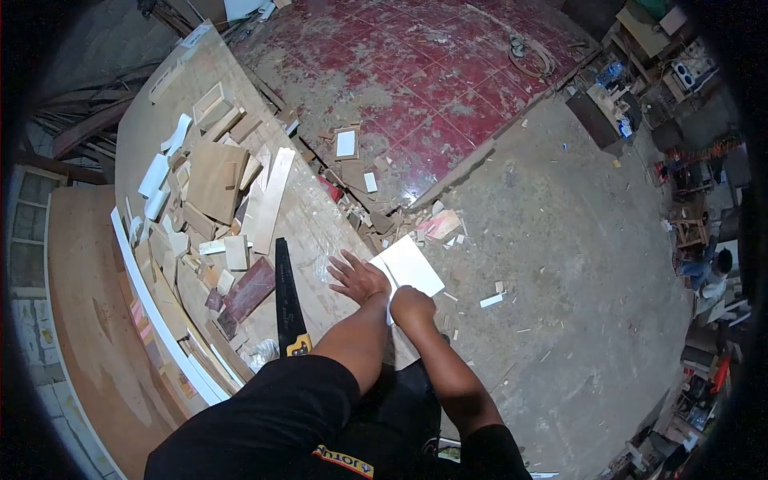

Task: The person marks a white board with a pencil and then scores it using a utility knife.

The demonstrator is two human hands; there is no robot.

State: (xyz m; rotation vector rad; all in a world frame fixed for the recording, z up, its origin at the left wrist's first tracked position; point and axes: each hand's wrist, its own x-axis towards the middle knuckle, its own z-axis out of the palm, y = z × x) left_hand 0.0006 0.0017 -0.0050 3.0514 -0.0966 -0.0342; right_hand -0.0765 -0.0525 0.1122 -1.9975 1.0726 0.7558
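A white board [412, 266] juts past the right edge of the wooden workbench [320, 232]. A thin dark line runs across it near my hands. My left hand [358, 278] lies with fingers spread on the bench top and the board's left edge. Close beside it, my right hand [413, 309] is closed in a fist at the board's near edge. What the fist holds, if anything, is hidden. A narrow white piece shows between the hands. Left of my left forearm lies a handsaw [288, 296] with a dark blade and a yellow handle.
Wood offcuts, including a brown panel [214, 180] and a reddish block [250, 290], are piled on the bench's left. Scraps litter the concrete floor [552, 240] and red tiles [416, 80]. A person [712, 268] is at the far right among tools and clutter.
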